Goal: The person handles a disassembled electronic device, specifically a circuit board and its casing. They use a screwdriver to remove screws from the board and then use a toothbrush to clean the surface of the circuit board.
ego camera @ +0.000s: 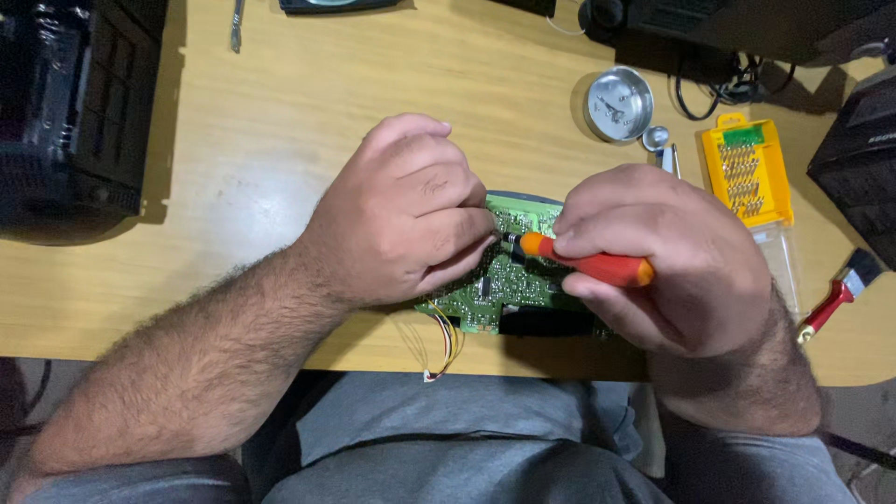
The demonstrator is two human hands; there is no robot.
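Our right hand point(672, 261) has its fingers wrapped around an orange screwdriver point(588, 263); its long axis runs nearly level across the view, tip pointing left onto the green board point(504, 285). Our left hand point(411, 215) is curled, its fingers closed at the tip on the board. The board lies at the bench point(261, 140) near edge, wires point(446, 345) trailing off. Yellow bit case point(747, 168) and round tin point(619, 103) sit to the right.
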